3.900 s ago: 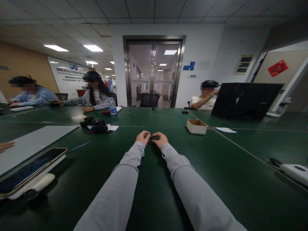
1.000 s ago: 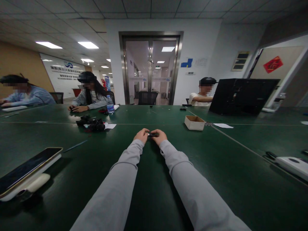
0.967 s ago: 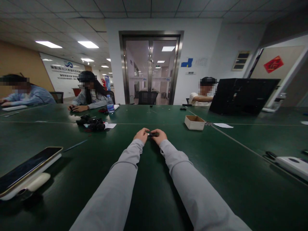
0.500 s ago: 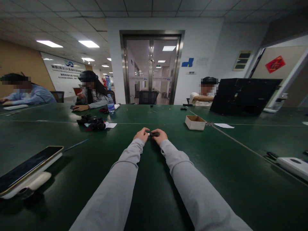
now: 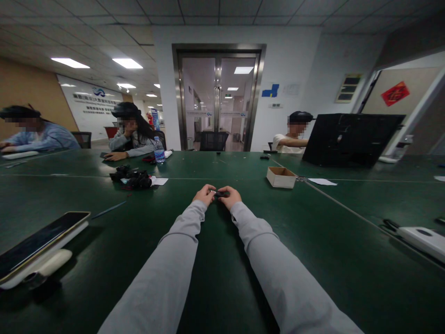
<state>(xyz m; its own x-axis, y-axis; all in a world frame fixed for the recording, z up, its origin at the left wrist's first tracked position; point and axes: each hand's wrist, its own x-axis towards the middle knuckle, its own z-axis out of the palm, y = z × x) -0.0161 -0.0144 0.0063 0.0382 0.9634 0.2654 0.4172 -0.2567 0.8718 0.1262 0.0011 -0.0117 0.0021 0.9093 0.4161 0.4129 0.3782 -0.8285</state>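
Above the green tabletop, straight ahead of me, both hands are close together at one small, dark, elongated object (image 5: pixel 220 194). It has a bright, silvery part toward its left end; its exact kind is too small to make out. My left hand (image 5: pixel 204 195) is closed, with thumb and fingertips pinching the silvery end. The right end lies in the closed fingers of my right hand (image 5: pixel 230 198), which partly cover it. Whether it is one piece or two, I cannot tell.
A shallow pale box (image 5: pixel 281 177) sits ahead to the right, a black monitor (image 5: pixel 352 139) behind it. Black gear (image 5: pixel 134 177) and a water bottle (image 5: pixel 159 150) are ahead left. A phone (image 5: pixel 45 241) lies at near left, a white power strip (image 5: pixel 426 239) at right. Several people sit across.
The silvery part shows less between my hands, and the left fingers have shifted slightly on it. Across the table, one person's raised hand has moved up to the face.
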